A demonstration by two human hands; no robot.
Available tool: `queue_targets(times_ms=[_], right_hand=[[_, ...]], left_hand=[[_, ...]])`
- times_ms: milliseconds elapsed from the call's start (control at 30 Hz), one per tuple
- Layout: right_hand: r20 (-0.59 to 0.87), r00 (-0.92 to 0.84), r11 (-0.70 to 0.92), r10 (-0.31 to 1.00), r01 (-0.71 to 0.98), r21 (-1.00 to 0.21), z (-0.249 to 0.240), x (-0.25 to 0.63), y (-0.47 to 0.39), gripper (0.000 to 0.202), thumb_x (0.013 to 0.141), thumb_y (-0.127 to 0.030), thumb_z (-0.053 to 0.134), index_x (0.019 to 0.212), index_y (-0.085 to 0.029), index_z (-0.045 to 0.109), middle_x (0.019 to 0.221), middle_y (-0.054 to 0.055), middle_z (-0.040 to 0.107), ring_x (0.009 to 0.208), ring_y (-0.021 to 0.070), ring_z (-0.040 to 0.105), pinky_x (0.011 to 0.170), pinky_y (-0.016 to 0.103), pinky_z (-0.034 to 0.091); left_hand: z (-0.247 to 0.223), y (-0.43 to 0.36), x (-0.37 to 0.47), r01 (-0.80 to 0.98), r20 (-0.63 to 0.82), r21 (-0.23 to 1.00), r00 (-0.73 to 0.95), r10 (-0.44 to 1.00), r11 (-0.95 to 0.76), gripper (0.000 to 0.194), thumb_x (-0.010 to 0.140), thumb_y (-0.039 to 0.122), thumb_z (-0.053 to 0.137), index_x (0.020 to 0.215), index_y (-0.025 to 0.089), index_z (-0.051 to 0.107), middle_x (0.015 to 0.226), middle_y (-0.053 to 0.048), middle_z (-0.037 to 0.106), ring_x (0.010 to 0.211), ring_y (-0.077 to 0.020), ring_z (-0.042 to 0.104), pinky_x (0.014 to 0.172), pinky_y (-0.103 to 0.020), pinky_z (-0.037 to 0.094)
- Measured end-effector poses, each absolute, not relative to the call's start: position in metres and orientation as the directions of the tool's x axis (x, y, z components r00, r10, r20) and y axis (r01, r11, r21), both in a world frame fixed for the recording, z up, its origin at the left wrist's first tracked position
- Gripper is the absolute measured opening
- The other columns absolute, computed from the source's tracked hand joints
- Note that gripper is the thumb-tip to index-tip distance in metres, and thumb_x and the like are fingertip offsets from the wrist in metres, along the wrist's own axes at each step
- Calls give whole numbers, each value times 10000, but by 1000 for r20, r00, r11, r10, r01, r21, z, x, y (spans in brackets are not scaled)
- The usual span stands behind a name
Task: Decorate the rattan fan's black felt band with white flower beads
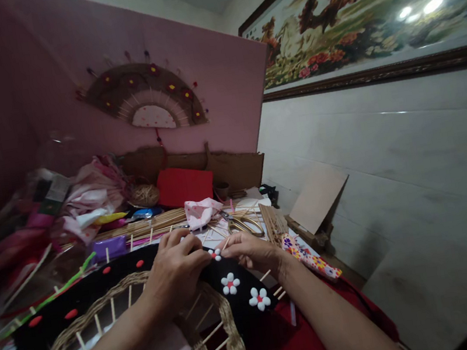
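Back wall: a finished-looking fan (138,77) hangs at the upper left of the frame, and a framed horse picture (325,24) fills the upper right.
Behind your hands: a red sheet (185,186) leans on brown cardboard (239,167), with a ball of twine (144,195) just to its left in the frame.
Close to your fingers: gold-handled scissors (245,225) lie just beyond your right hand, near a crumpled dotted cloth (201,212) and loose thin sticks.
Left side: a purple packet (110,248) and a bright green strip (72,278) lie along the far edge of the work; heaped pink wrapping (94,188) is farther back.
Right side: a flowered cloth piece (311,257) lies just beyond your right forearm.
Black fan: its black band (239,265) arcs from the lower left to right of centre, under your left hand and forearm; your right fingers are at its far edge.
White-petalled flowers: one (215,255) sits between your fingertips, two more (230,284) (259,299) below and to the right of it.
Left hand (179,266): fingers bent and close together, tips at that flower; you may be pressing it, but the grip is hidden.
Right hand (250,252): thumb and finger pinch a thin pale stick (225,243) beside the flower.
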State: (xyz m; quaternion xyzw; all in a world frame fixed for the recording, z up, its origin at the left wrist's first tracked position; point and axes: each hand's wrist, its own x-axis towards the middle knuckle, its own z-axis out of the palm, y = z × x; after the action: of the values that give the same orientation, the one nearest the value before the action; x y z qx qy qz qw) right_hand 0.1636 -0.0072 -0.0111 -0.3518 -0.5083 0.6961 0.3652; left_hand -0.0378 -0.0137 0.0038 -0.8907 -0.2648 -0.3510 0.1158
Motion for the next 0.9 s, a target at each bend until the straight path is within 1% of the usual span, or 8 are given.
queue_targets(times_ms=[100, 233, 300, 467, 533, 667, 767, 900], right_hand=[[-119, -483, -217, 867, -152, -964, -11, 164, -7, 277, 542, -240, 755, 770, -103, 676, 674, 4, 644, 568, 73, 545, 525, 182, 364], [-119, -484, -221, 867, -159, -962, -11, 163, -7, 291, 538, -237, 759, 779, -98, 674, 677, 5, 644, 569, 73, 540, 527, 185, 353], [-123, -492, -227, 862, -158, -961, -11, 163, -7, 307, 537, -242, 761, 791, -91, 675, 677, 9, 643, 571, 75, 543, 537, 189, 356], [-115, -492, -214, 863, -151, -965, -12, 164, -6, 279, 549, -244, 758, 768, -93, 674, 655, -2, 632, 544, 63, 524, 524, 184, 346], [-113, -494, -210, 862, -144, -967, -12, 164, -6, 273, 557, -247, 753, 771, -97, 675, 659, 0, 636, 544, 63, 523, 510, 182, 336], [-123, -493, -217, 861, -139, -966, -13, 164, -6, 274, 552, -250, 755, 770, -102, 677, 658, -2, 636, 554, 69, 529, 520, 186, 342], [-118, -492, -215, 862, -144, -966, -13, 164, -6, 280, 553, -253, 758, 774, -102, 677, 683, 7, 642, 574, 74, 542, 542, 190, 359], [-114, -509, -212, 853, -139, -967, -12, 164, -6, 280, 560, -260, 755, 778, -102, 679, 683, 6, 643, 563, 68, 540, 525, 179, 356]], left_hand=[[5, -16, -38, 547, 694, -66, 626, 355, -835, 132, 807, 190, 551, 791, 241, 672, 774, -34, 612, 913, -237, 448, 811, -421, 331], [7, -14, -41, 522, 723, -8, 592, 355, -853, 162, 821, 173, 533, 812, 247, 677, 773, -23, 622, 888, -213, 461, 784, -385, 351], [7, -14, -43, 515, 730, -9, 589, 346, -857, 189, 824, 157, 517, 829, 249, 681, 780, -23, 624, 888, -211, 463, 779, -382, 355], [7, -20, -44, 539, 719, -107, 622, 309, -835, 280, 779, 89, 503, 862, 271, 698, 797, -42, 626, 918, -241, 466, 820, -443, 340], [7, -21, -43, 549, 713, -124, 629, 311, -827, 290, 767, 84, 505, 856, 275, 703, 803, -46, 628, 922, -247, 467, 824, -453, 339], [6, -21, -44, 549, 718, -85, 613, 331, -831, 316, 755, 64, 498, 862, 281, 701, 810, -40, 627, 917, -242, 468, 821, -449, 346], [6, -18, -46, 552, 735, -44, 583, 347, -833, 335, 735, 31, 490, 889, 249, 693, 825, -45, 627, 930, -240, 465, 821, -437, 360], [4, -17, -44, 597, 724, -35, 568, 392, -801, 344, 709, 10, 490, 865, 239, 693, 835, -52, 628, 942, -251, 461, 823, -447, 365]])
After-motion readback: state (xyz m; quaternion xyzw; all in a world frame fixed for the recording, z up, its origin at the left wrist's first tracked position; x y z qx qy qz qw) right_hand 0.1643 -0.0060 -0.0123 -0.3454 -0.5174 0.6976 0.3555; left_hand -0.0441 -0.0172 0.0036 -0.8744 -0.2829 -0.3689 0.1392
